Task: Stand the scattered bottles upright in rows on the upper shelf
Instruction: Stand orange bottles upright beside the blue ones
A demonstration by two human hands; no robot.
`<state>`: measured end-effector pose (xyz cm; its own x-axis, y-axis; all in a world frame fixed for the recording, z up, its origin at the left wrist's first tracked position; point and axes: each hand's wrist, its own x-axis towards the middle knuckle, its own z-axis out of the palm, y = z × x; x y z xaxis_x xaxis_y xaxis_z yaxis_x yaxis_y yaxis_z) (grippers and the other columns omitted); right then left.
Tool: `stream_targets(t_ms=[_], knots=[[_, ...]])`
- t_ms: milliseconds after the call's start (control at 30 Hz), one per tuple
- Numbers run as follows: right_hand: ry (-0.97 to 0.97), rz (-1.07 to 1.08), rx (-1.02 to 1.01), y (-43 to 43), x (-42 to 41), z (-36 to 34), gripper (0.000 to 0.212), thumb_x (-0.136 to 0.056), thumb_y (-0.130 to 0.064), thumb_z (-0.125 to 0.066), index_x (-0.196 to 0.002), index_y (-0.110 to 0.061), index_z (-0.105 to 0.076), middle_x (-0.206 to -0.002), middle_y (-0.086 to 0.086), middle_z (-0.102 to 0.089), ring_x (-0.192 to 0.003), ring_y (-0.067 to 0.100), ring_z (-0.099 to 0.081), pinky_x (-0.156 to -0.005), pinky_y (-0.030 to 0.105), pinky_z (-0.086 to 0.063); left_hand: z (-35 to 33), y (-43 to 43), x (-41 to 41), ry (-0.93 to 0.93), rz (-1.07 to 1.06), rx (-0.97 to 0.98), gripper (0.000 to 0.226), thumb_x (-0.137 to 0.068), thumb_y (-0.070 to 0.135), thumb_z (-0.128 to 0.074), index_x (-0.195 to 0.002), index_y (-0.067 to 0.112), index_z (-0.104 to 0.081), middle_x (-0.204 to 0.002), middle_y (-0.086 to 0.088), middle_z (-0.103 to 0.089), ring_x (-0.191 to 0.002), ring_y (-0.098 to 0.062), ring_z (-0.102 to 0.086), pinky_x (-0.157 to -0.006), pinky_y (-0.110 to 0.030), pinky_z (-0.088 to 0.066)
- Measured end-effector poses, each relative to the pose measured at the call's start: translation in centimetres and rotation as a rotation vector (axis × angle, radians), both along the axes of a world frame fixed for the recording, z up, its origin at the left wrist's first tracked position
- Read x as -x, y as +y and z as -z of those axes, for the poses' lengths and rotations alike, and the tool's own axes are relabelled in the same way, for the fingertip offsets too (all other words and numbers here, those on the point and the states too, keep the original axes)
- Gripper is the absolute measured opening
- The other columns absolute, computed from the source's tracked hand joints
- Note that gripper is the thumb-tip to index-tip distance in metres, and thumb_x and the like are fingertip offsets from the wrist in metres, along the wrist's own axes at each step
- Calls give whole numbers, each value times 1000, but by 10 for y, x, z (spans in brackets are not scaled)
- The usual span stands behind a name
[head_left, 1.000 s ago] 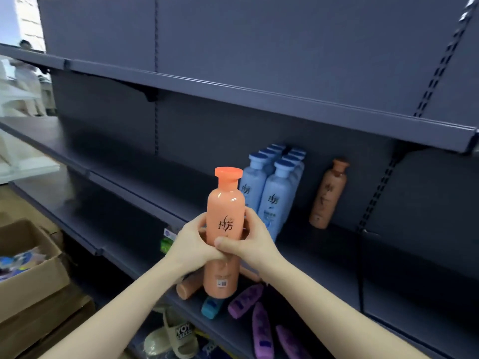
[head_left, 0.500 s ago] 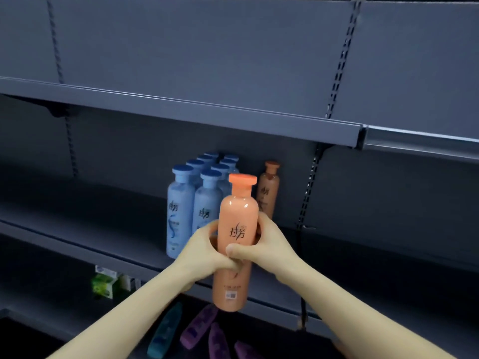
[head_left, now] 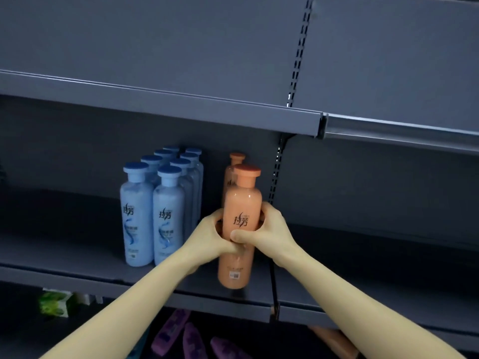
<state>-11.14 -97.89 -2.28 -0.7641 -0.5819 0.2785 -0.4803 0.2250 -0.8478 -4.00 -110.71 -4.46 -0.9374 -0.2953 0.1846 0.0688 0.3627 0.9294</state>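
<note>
hands: left hand (head_left: pixel 216 235) and right hand (head_left: pixel 269 229) both wrapped round upright orange bottle (head_left: pixel 239 229) | above shelf (head_left: pixel 77 274)

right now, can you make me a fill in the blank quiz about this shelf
1. The left hand and right hand both hold a bottle coloured ____.
2. The blue bottles stand to its ____.
3. A matching bottle stands directly ____ it.
4. The purple bottles below are ____, not upright.
Missing words: orange; left; behind; lying down.
</note>
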Motion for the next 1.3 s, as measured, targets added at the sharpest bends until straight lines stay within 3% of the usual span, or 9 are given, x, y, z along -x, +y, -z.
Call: stream_targets(t_ms=[100, 233, 433, 500, 633, 733, 867, 1100, 1300], knots=[[-11, 48, 4, -3, 8, 2, 48, -62, -6, -82, -90, -27, -50, -92, -2, -66, -86, 13, -66, -79, 34, -57, 2, -2, 13, 2, 33, 4, 55, -66, -6, -75, -102, 30, -56, -95, 4, -70, -88, -5, -66, -74, -16, -52], [-36, 111, 10, -11, 21, 4, 49, -62, -6, -82, -98, -21, -53, -97, 2, -67, -91, 19, -67, -83, 39, -56, 8, -8, 30, -7, 66, 6, 60, -69, -2, -75, -109, 35, -49, -104, 4, -66, -98, -9, -63, -87, -28, -52], [-79, 162, -2, -25, 42, 8, 56, -65, -4, -80, -112, -15, -51, -106, 5, -66, -97, 20, -65, -86, 39, -55, 15, -17, 53, -36, 32, 43, 58, -75, 5, -73, -117, 35, -47, -107, 8, -64, -103, -10, -60, -82, -21, -48], [-92, 166, 0, -29, 51, 10, 56, -66, -2, -79, -114, -13, -52, -106, 5, -66, -98, 19, -64, -86, 36, -54, 18, -19, 57, -41, 11, 133, 56, -80, 12, -71, -126, 32, -46, -107, 10, -60, -102, -7, -57, -77, -15, -43], [-102, 171, 10, -36, 71, 11, 47, -69, 1, -76, -104, -19, -51, -91, -6, -62, -88, 11, -62, -74, 23, -51, 26, -26, 61, -58, -32, 372, 51, -88, 25, -63, -136, 27, -45, -125, 9, -55, -116, -8, -50, -87, -14, -35], [-92, 194, 2, -41, 89, 13, 47, -70, 1, -76, -106, -16, -52, -90, -6, -61, -91, 13, -62, -77, 27, -51, 35, -31, 62, -115, 10, 513, 54, -90, 32, -58, -140, 31, -39, -142, 7, -45, -129, -11, -42, -96, -17, -33], [-96, 237, -14, -49, 112, 19, 50, -70, 0, -77, -112, -12, -52, -96, -1, -61, -95, 16, -61, -81, 31, -52, 45, -33, 63, -231, 28, 688, 59, -93, 43, -49, -146, 28, -28, -150, 4, -31, -138, -17, -28, -105, -25, -30], [-120, 271, 2, -55, 145, 32, 46, -70, 2, -75, -105, -15, -50, -96, 1, -61, -97, 19, -62, -85, 37, -53, 61, -38, 71, -344, 51, 772, 64, -93, 48, -46, -148, 25, -24, -153, 2, -26, -141, -19, -20, -111, -29, -29], [-171, 203, -4, -60, 167, 33, 50, -74, 1, -74, -116, -9, -49, -108, 6, -61, -99, 17, -59, -83, 32, -50, 69, -43, 79, -363, 37, 820, 63, -93, 47, -45, -148, 24, -24, -153, 2, -24, -141, -19, -19, -112, -33, -28]])
